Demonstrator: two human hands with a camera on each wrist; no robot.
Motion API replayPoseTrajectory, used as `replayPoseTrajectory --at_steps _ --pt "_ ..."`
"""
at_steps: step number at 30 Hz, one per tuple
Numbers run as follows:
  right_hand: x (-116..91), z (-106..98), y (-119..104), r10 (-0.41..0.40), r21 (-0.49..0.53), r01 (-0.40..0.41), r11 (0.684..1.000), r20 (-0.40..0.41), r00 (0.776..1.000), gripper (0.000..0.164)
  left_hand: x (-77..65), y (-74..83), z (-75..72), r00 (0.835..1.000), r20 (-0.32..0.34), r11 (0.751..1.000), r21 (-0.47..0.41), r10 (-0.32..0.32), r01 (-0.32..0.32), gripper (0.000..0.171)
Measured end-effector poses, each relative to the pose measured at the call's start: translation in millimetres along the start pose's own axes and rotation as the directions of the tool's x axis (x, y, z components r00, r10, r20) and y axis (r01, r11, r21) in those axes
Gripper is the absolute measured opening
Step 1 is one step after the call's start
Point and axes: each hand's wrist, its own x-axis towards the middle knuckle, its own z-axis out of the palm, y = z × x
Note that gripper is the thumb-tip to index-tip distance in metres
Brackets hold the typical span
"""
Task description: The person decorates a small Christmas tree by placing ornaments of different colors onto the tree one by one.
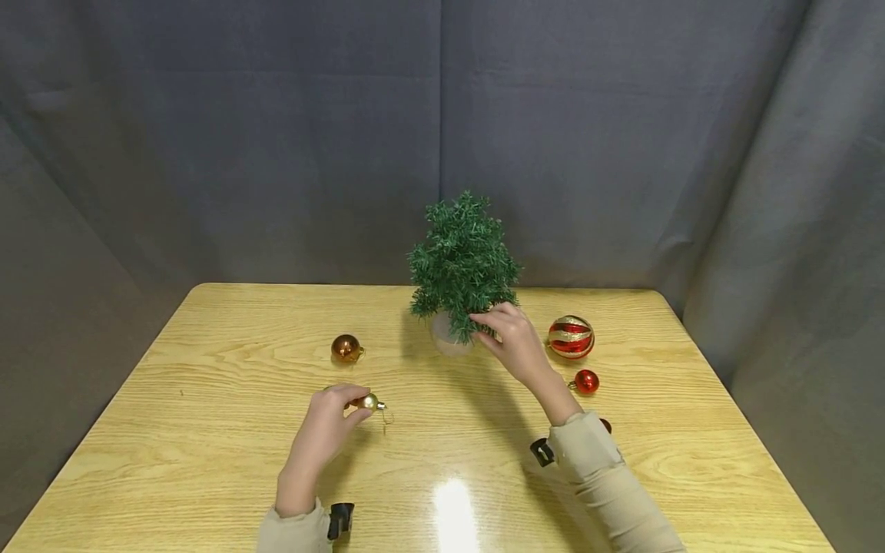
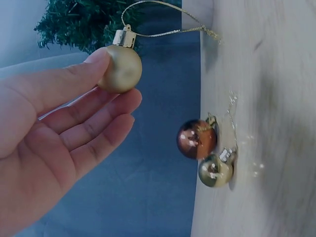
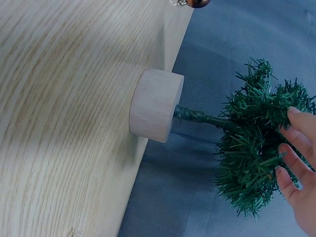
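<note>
A matte gold bauble with a gold string loop is pinched between the thumb and fingers of my left hand, raised above the table's left half. In the left wrist view the same gold bauble shows its cap upward. A small green artificial Christmas tree stands upright on a round pale base. My right hand is at its lower right side, thumb and fingers around a branch tip. In the right wrist view the fingertips are among the needles, partly covered by them.
A copper bauble and a shiny gold bauble lie on the left. On the right are a red-and-gold striped ball, a red bauble and a dark red one mostly behind the sleeve. Grey curtains surround the wooden table.
</note>
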Motion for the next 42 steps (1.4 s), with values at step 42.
replayPoseTrajectory --at_steps 42 --pt "-10 -3 -6 0.003 0.044 0.002 0.999 -0.113 0.994 0.023 45.4 40.8 26.0 0.986 -0.112 0.978 -0.157 0.121 -0.138 0.028"
